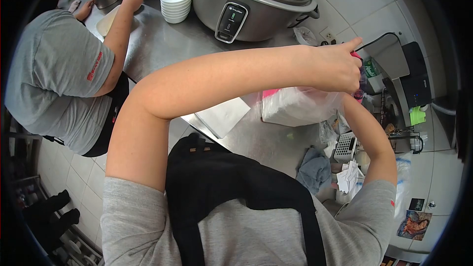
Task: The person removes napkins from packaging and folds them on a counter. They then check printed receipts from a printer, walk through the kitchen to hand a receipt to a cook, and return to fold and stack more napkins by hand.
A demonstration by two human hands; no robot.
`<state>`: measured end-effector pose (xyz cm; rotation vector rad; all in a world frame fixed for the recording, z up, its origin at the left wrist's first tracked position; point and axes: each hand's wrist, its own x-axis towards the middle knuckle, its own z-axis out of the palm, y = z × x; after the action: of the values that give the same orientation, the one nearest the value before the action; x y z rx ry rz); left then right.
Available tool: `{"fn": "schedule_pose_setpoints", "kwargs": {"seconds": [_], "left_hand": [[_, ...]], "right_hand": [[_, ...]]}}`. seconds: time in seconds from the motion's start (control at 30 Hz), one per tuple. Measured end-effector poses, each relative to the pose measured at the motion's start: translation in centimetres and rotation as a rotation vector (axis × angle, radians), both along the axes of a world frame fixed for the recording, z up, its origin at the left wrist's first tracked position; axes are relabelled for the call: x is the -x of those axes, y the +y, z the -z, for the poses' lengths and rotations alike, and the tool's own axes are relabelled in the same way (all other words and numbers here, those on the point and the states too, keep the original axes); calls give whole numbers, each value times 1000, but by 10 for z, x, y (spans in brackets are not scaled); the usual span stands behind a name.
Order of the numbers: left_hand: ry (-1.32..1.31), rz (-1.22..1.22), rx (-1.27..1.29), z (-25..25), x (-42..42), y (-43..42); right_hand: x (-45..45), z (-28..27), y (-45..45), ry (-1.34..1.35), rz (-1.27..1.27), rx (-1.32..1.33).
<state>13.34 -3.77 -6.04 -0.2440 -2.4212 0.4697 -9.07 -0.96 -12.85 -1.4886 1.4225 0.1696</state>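
My left arm reaches across to the right, and my left hand (pixel 340 67) is closed, with one digit sticking out. What its curled fingers hold is hidden; a bit of pink shows beside them. Just below it, a clear plastic bag (pixel 300 108) with white, paper-like contents and a pink edge rests on the steel counter (pixel 276 140). My right forearm rises from the right, its wrist next to the bag, but my right hand is hidden behind my left hand. A white sheet or pad (pixel 224 116) lies beneath my left forearm.
A large rice cooker (pixel 246 5) and stacked white bowls (pixel 176 5) stand at the back. A co-worker in a grey shirt (pixel 64 54) works on the left. To the right are a grey cloth (pixel 314 170), a calculator (pixel 345 147), crumpled papers (pixel 349 176) and a black printer (pixel 416 76).
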Motion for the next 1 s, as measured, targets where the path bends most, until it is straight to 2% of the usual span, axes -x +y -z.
{"fn": "schedule_pose_setpoints", "kwargs": {"seconds": [0.17, 0.23, 0.27, 0.33, 0.37, 0.43, 0.47, 0.53, 0.57, 0.63, 0.67, 0.73, 0.77, 0.87, 0.93, 0.97, 1.0], "left_hand": [[8, -7, -5, 1, 1, 1], [25, -11, 4, 2, 2, 2], [40, -14, 15, 2, 4, 3], [76, 23, 5, 3, 7, 6], [111, 57, -7, 4, 9, 8], [85, 50, -7, 5, 12, 11], [62, 38, -3, 5, 15, 13], [48, 18, 32, 5, 21, 8], [41, -21, 62, 4, 23, 3], [27, -41, 77, -4, 22, -12], [15, -74, 90, -8, 22, -20], [20, -100, 96, -8, 23, -35], [78, -41, 110, -7, 24, -42], [-92, -106, 12, -14, 13, -36], [-101, -112, 28, -14, 12, -31], [-100, -138, 33, -15, 12, -31], [-103, -129, 42, -16, 13, -31]], "right_hand": [[-17, -13, 0, -77, 17, -99], [-30, 16, 17, 367, -237, 271], [-19, 33, 17, 366, -235, 271], [-16, 44, 19, -60, -399, 406], [-13, 47, 25, -61, -393, 407], [-69, 11, 45, 195, 37, 411], [-61, 18, 46, 193, 52, 415], [-40, 35, 35, 321, -19, 600], [-35, 39, 18, 323, -6, 606], [-35, 39, -22, 798, -352, 436], [-25, 38, -29, 800, -326, 441], [-5, 33, -33, 233, -35, 379], [3, 27, -35, 231, -5, 393], [-4, -9, -26, 71, 129, 302], [-6, -24, -14, 340, -75, 390], [-10, -21, -8, 336, -60, 399], [-15, -13, 0, 135, 166, 353]]}}
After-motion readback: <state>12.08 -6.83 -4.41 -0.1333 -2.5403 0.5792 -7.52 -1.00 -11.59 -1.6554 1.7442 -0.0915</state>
